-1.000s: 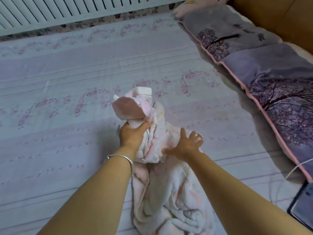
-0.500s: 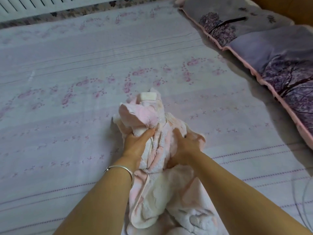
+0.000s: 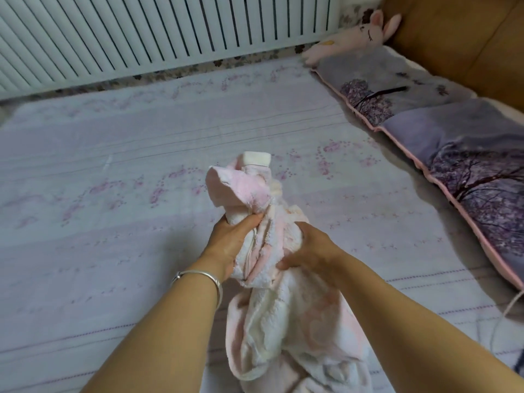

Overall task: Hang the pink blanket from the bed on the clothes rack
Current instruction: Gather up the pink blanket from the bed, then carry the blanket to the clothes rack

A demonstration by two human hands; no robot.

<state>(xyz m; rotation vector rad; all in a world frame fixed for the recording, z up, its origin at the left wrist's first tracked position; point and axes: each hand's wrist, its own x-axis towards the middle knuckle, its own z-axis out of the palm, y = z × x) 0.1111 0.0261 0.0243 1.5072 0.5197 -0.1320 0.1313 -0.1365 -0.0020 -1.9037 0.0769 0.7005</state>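
- pink blanket (image 3: 283,307): bunched into a loose column over the bed (image 3: 113,236), near its front-centre; top end sticks up above both hands, rest trails down toward the camera between the forearms.
- white folded edge or label at the very top of the bunch; can't tell which from this angle.
- left hand (image 3: 229,242): fingers wrapped around the upper left of the bunch, clamped on the fabric, thumb on top.
- right hand (image 3: 309,248): fingers closed on the right side of the bunch, just beside the left hand, fabric pinched between the two.
- silver bangle (image 3: 201,277) on the left wrist.
- bed sheet: pale lilac, pink floral print and thin stripes.
- two purple tree-print pillows (image 3: 467,154) along the right edge of the bed, well apart from the blanket.
- pink plush bunny (image 3: 354,35) at the far right corner, touching the nearer pillow's top end.
- white slatted panel (image 3: 141,32) along the far side of the bed.
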